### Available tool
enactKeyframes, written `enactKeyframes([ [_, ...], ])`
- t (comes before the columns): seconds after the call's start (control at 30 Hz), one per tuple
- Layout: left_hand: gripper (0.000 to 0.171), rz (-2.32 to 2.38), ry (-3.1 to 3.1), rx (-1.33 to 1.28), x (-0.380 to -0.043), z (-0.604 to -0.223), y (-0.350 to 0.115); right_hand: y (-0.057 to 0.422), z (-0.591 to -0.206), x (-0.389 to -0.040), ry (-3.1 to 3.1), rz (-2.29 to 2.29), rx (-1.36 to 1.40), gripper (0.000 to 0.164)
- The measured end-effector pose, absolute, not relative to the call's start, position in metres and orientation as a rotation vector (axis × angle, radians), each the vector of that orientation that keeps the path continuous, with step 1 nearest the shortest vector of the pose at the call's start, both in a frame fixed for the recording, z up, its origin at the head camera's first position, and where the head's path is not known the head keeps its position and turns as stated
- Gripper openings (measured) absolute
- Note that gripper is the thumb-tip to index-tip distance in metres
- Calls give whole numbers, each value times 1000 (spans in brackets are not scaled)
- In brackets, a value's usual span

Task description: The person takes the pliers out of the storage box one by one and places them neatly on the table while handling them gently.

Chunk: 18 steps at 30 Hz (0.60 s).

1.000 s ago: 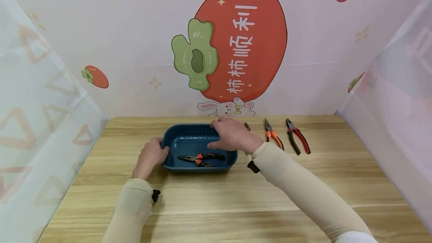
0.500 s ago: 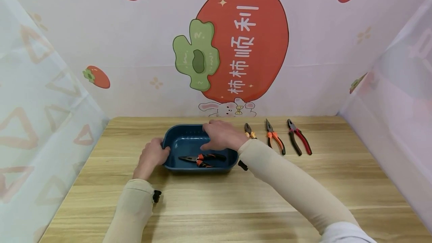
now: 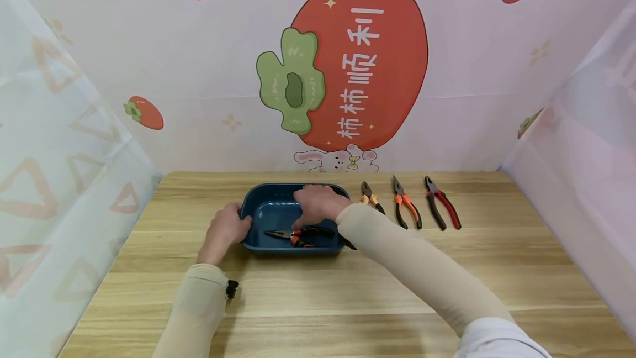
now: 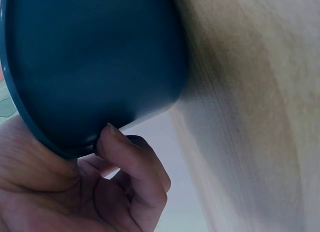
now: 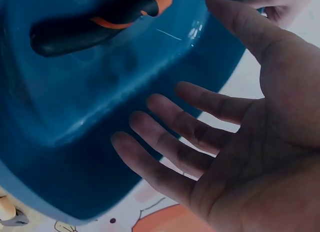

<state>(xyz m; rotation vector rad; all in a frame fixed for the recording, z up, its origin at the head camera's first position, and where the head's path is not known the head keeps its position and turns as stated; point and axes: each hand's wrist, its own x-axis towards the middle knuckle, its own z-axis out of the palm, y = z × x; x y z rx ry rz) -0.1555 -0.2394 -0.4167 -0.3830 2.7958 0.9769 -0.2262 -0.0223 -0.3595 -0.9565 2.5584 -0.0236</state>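
Note:
A dark blue plastic basin (image 3: pixel 270 215) stands on the wooden table. Inside it lies a pair of long-nose pliers (image 3: pixel 317 230) with black and orange handles, jaws pointing left. My left hand (image 3: pixel 226 230) grips the basin's left end, thumb over the rim; in the left wrist view the fingers curl under the rim against the outer wall (image 4: pixel 95 56). Above the basin's right half hovers my right hand (image 3: pixel 318 203), fingers spread and holding nothing. Its thumb overlaps the pliers in the head view, while the right wrist view shows the black handle (image 5: pixel 65 37) apart from the fingers.
To the basin's right, three more pliers lie in a row: a yellow-handled pair (image 3: pixel 366 192), partly behind the right sleeve, an orange-and-black pair (image 3: pixel 407 204) and a red-and-black pair (image 3: pixel 448 209). A printed cloth backdrop (image 3: pixel 218 70) rises at the table's far edge.
My right hand has moved left and slightly down from the basin's right rim to over its inside, uncovering the yellow-handled pliers. My left hand keeps its grip on the basin.

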Motion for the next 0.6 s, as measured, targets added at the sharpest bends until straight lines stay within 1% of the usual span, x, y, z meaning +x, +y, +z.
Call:
enactKeyframes([
  [0.13,36,974,2797,-386,-155,-417,-239,-26,-365,-226,2528,-20,-954,65],
  [0.33,37,964,2804,-390,-156,-417,-239,-29,-368,-223,2492,18,-934,58],
  [0.6,35,975,2805,-385,-155,-416,-239,-32,-378,-216,2481,107,-929,40],
])
